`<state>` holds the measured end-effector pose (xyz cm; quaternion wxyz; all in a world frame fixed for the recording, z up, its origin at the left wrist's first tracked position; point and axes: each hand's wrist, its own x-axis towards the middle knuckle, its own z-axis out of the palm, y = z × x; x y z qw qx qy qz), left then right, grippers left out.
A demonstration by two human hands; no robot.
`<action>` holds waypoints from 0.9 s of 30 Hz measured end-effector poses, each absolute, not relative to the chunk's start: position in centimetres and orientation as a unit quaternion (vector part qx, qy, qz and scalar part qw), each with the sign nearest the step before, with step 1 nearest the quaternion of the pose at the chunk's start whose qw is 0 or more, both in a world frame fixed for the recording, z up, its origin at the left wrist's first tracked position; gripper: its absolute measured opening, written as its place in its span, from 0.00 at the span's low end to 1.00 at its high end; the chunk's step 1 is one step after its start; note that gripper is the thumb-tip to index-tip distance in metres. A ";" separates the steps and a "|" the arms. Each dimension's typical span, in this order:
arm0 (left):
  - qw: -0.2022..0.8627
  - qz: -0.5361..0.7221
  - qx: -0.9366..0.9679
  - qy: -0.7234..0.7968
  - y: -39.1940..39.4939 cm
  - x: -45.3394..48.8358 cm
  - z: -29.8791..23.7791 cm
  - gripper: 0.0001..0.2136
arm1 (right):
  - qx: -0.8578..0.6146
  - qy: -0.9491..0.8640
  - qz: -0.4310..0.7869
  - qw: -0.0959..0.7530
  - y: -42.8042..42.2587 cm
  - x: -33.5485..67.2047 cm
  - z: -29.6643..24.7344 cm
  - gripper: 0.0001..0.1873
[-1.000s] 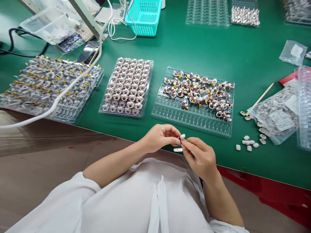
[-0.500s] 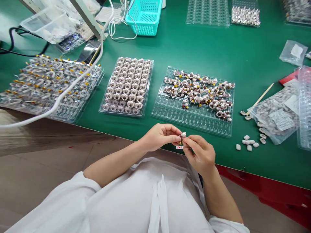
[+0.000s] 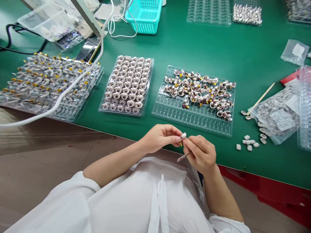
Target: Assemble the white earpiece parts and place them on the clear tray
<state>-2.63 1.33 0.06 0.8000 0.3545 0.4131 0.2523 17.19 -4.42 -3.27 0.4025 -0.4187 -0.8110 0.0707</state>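
My left hand [image 3: 159,137] and my right hand [image 3: 201,153] meet at the near edge of the green table [image 3: 194,45]. Between their pinched fingertips is a small pale earbud part [image 3: 183,136] with a yellow bit hanging under it. A thin flat piece [image 3: 182,157] with a red mark sticks out below my right fingers. Just beyond the hands lies a clear tray [image 3: 194,118] with a loose heap of similar wired parts [image 3: 199,92].
A filled tray of pale shells [image 3: 127,85] sits left of centre; stacked trays [image 3: 48,84] lie far left under a white cable [image 3: 73,84]. Loose white caps [image 3: 249,142], a bag of parts [image 3: 277,116] and a wooden stick [image 3: 261,97] are right. A teal basket [image 3: 143,14] stands behind.
The thin marked piece under my right fingers has swung from lying flat to hanging at a slant. Both hands stay pinched on the small part in almost the same place.
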 end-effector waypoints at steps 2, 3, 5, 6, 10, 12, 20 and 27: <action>0.818 0.239 0.328 0.407 1.5 -2.7 -0.1 0.14 | -0.432 -0.803 0.072 0.404 -4.5 17.1 -3.2 0.21; 0.824 0.234 0.317 0.406 1.6 -2.8 -0.2 0.15 | -0.440 -0.799 0.075 0.403 -4.5 17.0 -3.1 0.19; 0.832 0.225 0.306 0.405 1.7 -2.9 -0.5 0.16 | -0.454 -0.788 0.091 0.405 -4.5 16.8 -2.9 0.17; 0.833 0.221 0.305 0.406 1.7 -2.9 -0.6 0.16 | -0.458 -0.783 0.103 0.408 -4.4 16.7 -2.8 0.17; 0.831 0.220 0.305 0.410 1.7 -2.9 -0.7 0.17 | -0.479 -0.757 0.159 0.415 -4.5 16.5 -2.5 0.14; 0.824 0.229 0.315 0.412 1.6 -2.8 -0.5 0.16 | -0.488 -0.748 0.172 0.416 -4.5 16.5 -2.5 0.13; 0.811 0.237 0.330 0.421 1.5 -2.8 -0.3 0.14 | -0.470 -0.769 0.159 0.402 -4.4 16.4 -2.6 0.12; 0.874 0.174 0.249 0.380 2.2 -3.2 -0.7 0.15 | -0.412 -0.827 0.111 0.366 -4.0 17.1 -2.3 0.14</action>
